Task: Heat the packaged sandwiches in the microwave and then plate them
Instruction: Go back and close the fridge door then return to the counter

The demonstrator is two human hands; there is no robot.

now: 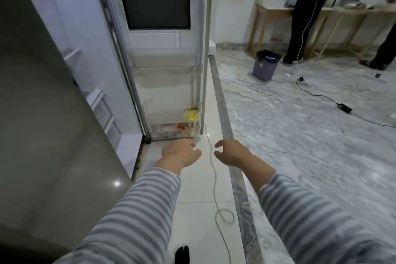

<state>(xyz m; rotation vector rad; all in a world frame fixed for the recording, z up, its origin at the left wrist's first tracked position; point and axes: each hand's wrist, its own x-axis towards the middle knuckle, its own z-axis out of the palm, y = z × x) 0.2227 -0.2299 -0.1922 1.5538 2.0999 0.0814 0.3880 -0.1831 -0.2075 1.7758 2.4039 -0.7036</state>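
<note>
Both hands hang empty in front of me, the left hand [182, 153] and right hand [230, 154] side by side with fingers loosely curled around nothing, striped sleeves stretched forward and down. At twelve o'clock from them stands the open fridge [167, 53], and in its lowest drawer [173, 128] I can make out blurred packets [169, 128] that may be the packaged sandwiches, with a yellow carton [190, 113] just above at one o'clock. I judge the step is fetching those packets: I would crouch, slide the drawer out squarely with one hand and lift with the other. A white cable [214, 178] runs along the floor between my arms, so I would mind my feet. Far off at two o'clock sits a bin [265, 66] near another person [308, 12].
</note>
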